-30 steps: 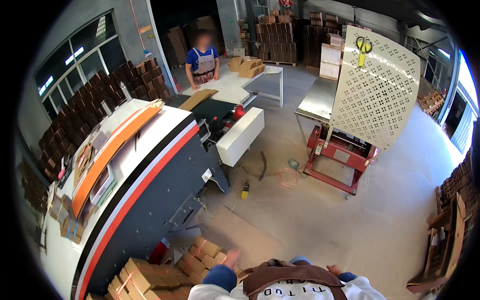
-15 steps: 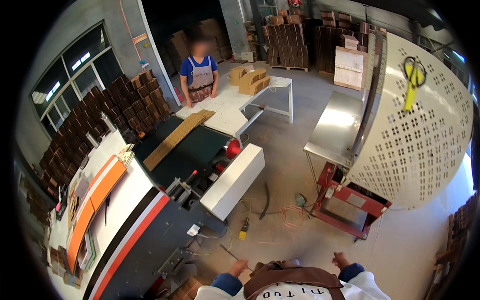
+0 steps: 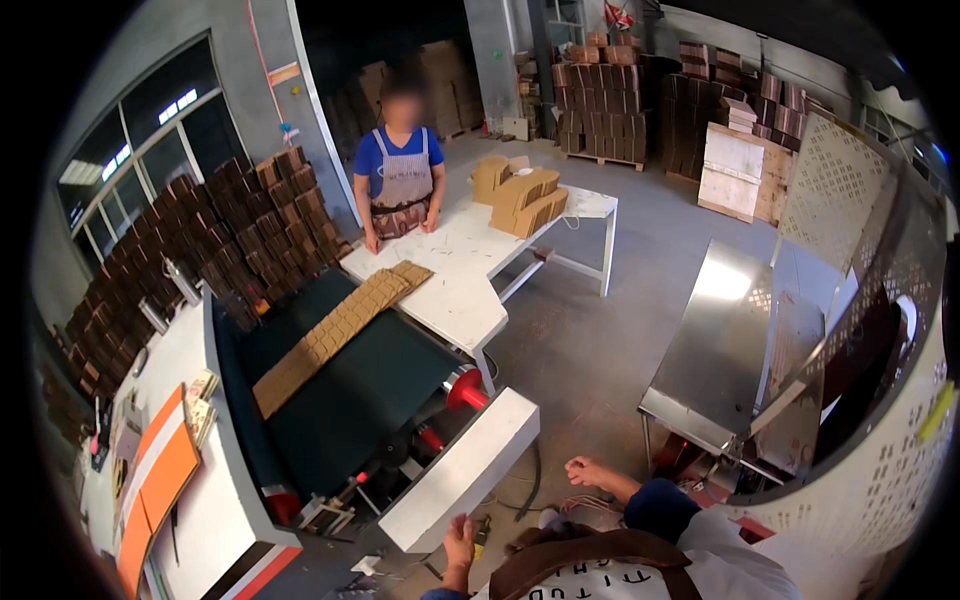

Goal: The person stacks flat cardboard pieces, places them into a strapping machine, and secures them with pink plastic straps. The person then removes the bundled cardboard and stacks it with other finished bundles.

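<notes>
My left hand is at the lower middle, beside the near end of a long white box-shaped beam. Its fingers are loosely bent and apart, with nothing visible in them. Farther right, my right hand reaches over the floor, fingers loosely spread, holding nothing I can see. Beyond the beam lies a dark green conveyor belt. A long strip of die-cut brown cardboard runs diagonally across it, its far end on a white table.
A person in a blue shirt and apron stands behind the table, near stacked cardboard pieces. A metal table and perforated guard stand right. Orange panels lie left. Cables cross the floor.
The view has moved closer to the belt and turned, so the metal table shows larger. My right hand has swung forward and inward. My left hand has risen toward the white beam.
</notes>
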### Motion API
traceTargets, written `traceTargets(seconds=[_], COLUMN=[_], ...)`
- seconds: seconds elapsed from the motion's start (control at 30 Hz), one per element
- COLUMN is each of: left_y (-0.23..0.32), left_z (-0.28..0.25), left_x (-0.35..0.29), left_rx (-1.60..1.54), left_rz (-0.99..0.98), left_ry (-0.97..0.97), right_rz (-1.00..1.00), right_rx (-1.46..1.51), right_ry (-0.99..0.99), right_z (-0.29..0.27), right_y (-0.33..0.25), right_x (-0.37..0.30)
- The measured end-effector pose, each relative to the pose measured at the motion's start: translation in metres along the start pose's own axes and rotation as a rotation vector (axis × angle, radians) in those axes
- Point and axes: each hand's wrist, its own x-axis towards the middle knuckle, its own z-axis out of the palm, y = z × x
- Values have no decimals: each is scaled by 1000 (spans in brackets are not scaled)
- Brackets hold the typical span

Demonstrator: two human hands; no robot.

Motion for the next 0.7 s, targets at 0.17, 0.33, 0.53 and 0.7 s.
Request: traceTargets(seconds=[0.17,0.33,0.53,0.7], left_y=[49,50,95,142], left_z=[58,67,100,150], left_x=[92,112,118,184], left_rx=[-27,31,249,199], left_rz=[35,-92,-389,-368], left_ry=[-52,105,226,414], right_rz=[-56,110,187,106], right_rx=[69,-3,-113,-522], right_ry=[19,60,-15,-36], right_z=[-95,-155,-240,-315], right_y=[33,13,-25,-23], right_x=[92,137,227,361])
